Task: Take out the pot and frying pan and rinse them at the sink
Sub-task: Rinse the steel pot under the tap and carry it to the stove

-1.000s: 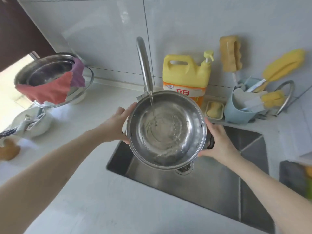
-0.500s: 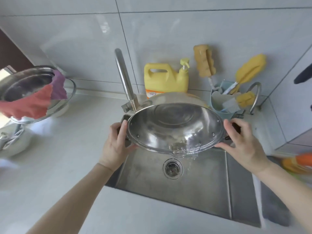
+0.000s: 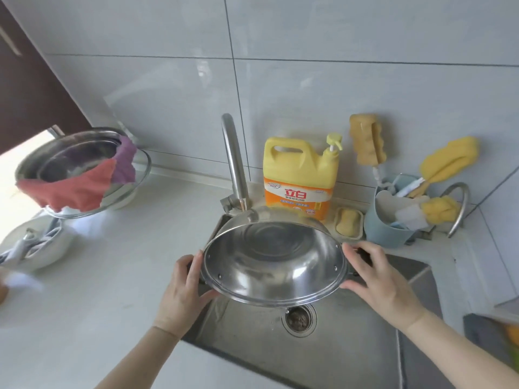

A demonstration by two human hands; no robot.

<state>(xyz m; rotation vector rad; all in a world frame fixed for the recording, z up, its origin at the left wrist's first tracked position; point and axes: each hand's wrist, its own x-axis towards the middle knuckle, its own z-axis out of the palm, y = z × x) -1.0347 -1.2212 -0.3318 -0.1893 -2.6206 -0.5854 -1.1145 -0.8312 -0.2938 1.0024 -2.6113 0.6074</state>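
Two hands: both are gripping one pot over the sink.
Pot [image 3: 273, 261]: steel, it is hanging tilted above the sink, its open side facing the camera and its lower rim sitting just above the drain.
Left hand [image 3: 184, 290]: it is curling round the pot's left edge, fingers behind the rim, thumb in front.
Right hand [image 3: 377, 279]: it is holding the pot's right side, fingers wrapping a dark side handle.
Sink [image 3: 351, 346]: steel basin, lying under the pot; its drain [image 3: 298, 318] is showing below the pot's rim.
Tap [image 3: 234, 164]: it is rising behind the sink, just beyond the pot's far edge.
Soap jug [image 3: 300, 178]: yellow, it is standing behind the sink, right of the tap.
Soap dish [image 3: 348, 224]: it is sitting at the sink's back edge, beside the jug.
Blue holder [image 3: 390, 228]: it is standing at the sink's back right corner, carrying yellow sponge brushes.
Steel bowl [image 3: 81, 164]: it is resting well left of the sink, with a red and purple cloth [image 3: 81, 186] draping over its rim.
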